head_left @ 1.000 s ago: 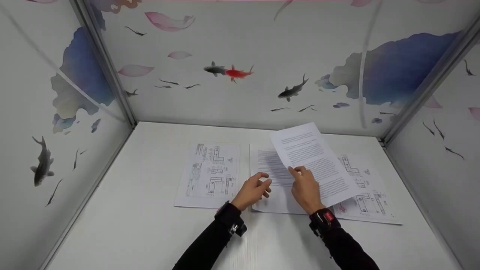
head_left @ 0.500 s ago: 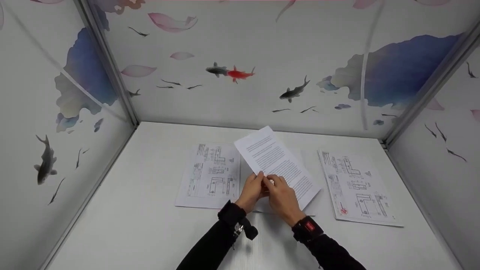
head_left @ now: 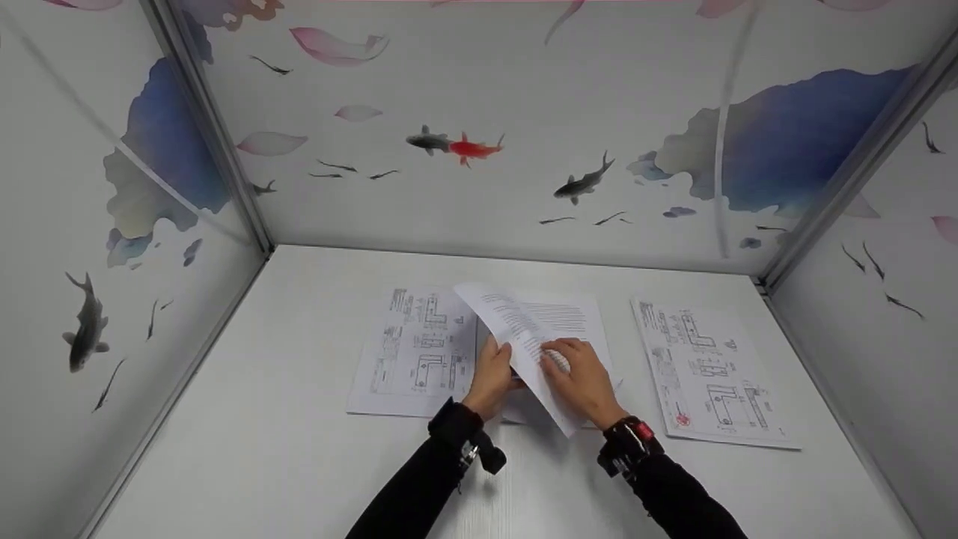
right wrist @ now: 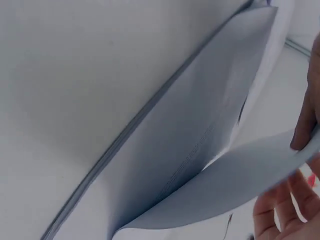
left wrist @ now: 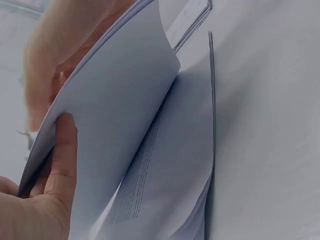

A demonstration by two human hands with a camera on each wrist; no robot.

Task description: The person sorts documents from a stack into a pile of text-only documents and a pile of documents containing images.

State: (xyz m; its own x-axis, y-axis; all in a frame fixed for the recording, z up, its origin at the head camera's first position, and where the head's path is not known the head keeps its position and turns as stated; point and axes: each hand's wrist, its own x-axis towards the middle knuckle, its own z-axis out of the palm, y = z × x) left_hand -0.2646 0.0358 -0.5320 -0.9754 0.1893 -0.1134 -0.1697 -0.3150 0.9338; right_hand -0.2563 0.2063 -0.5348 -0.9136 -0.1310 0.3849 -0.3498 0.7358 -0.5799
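Observation:
A sheet of printed paper [head_left: 505,318] stands tilted and bowed over a stack of text pages [head_left: 587,318]. My left hand [head_left: 490,382] grips its left edge; in the left wrist view the thumb [left wrist: 65,155] lies along the blank back, with the fingers mostly hidden beyond the sheet. On the printed side is my right hand [head_left: 587,382], its fingers loosely bent and overlapping the sheet in the head view. The right wrist view has right-hand fingers [right wrist: 282,205] along the sheet's far side, apart from the thumb grip above.
To the left lies a page with technical drawings [head_left: 426,352], partly behind the left hand. Another stack of drawings [head_left: 718,374], marked with a red stamp, lies on the right of the white table [head_left: 247,419]. Walls printed with fish enclose the table on three sides.
The sheet has come left from the right-hand drawings in my right hand. My left hand has taken hold of its edge, the sheet has turned and bowed, and the right fingers have loosened.

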